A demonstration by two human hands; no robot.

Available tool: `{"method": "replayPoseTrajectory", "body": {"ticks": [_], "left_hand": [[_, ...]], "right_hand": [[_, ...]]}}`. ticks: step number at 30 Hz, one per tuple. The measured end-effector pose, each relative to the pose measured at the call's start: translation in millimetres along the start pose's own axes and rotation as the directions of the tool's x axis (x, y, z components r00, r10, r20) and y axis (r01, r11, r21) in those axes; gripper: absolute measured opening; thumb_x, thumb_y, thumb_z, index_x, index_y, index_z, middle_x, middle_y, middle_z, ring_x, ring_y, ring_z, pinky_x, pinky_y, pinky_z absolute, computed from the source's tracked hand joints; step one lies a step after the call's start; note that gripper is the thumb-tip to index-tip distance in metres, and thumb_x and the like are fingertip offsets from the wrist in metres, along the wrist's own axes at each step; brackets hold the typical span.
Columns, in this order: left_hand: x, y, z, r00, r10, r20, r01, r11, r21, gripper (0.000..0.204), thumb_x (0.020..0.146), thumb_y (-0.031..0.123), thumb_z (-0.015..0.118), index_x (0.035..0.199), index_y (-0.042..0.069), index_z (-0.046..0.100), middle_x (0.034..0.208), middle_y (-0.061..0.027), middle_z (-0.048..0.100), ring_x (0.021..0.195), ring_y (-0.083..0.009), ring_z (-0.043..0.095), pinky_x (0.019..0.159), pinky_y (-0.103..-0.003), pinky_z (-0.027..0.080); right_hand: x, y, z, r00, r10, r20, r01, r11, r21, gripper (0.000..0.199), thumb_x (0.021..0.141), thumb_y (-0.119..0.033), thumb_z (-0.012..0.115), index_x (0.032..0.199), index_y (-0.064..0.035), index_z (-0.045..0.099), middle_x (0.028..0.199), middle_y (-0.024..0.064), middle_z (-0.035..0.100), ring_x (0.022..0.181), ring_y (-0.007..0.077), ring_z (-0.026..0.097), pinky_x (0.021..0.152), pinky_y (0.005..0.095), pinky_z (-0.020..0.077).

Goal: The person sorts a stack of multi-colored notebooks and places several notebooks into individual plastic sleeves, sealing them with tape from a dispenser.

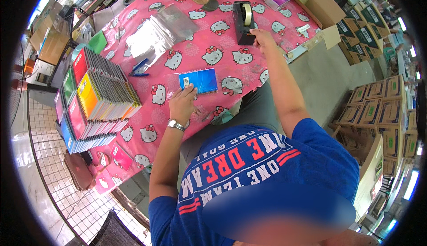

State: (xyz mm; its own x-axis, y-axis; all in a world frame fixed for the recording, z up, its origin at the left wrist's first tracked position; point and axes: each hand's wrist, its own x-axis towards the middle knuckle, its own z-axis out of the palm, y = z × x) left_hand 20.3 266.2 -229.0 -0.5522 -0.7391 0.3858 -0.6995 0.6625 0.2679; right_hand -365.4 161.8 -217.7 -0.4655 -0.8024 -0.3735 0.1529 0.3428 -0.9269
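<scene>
A small blue spiral notebook (204,80) lies on the pink patterned table cover, with clear plastic showing past its left edge. The fingers of my left hand (182,99) lie flat over its lower left part, near a small white label. Farther off to the right, a black tape dispenser (242,29) carries a roll of pale tape (247,15). My right hand (264,40) is closed in a pinch at the dispenser's near end. Whatever is between those fingertips is too small to make out.
Stacks of coloured spiral notebooks (100,95) stand at the left. Clear plastic sleeves (153,37) lie behind the blue notebook, near a blue-handled tool (140,68). A pink notebook (121,156) sits near the front left. An opened carton (320,8) and stacked boxes (378,108) occupy the right.
</scene>
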Motion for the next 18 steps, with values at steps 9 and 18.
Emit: {"method": "replayPoseTrajectory", "body": {"ticks": [9,18], "left_hand": [[-2,0,-2,1.000,-0.009,0.019,0.010,1.000,-0.013,0.029,0.076,0.008,0.059,0.103,0.012,0.069,0.116,-0.0030,0.064,0.104,-0.0159,0.062,0.093,-0.035,0.047],[2,2,0,1.000,0.010,-0.008,-0.010,1.000,0.009,0.025,0.079,0.010,0.059,0.102,0.014,0.070,0.112,-0.0030,0.066,0.100,-0.0173,0.064,0.091,-0.035,0.050]], "right_hand": [[-17,1,18,0.996,0.089,-0.014,-0.082,0.954,0.287,0.008,0.087,-0.015,0.062,0.094,-0.0127,0.058,0.081,-0.0034,0.052,0.072,0.0119,0.045,0.074,0.0334,0.0486],[-12,71,16,0.878,0.055,0.475,-0.386,0.669,0.635,0.009,0.088,-0.001,0.051,0.096,-0.0045,0.053,0.076,0.0002,0.049,0.061,0.0101,0.047,0.050,0.0219,0.0400]]}}
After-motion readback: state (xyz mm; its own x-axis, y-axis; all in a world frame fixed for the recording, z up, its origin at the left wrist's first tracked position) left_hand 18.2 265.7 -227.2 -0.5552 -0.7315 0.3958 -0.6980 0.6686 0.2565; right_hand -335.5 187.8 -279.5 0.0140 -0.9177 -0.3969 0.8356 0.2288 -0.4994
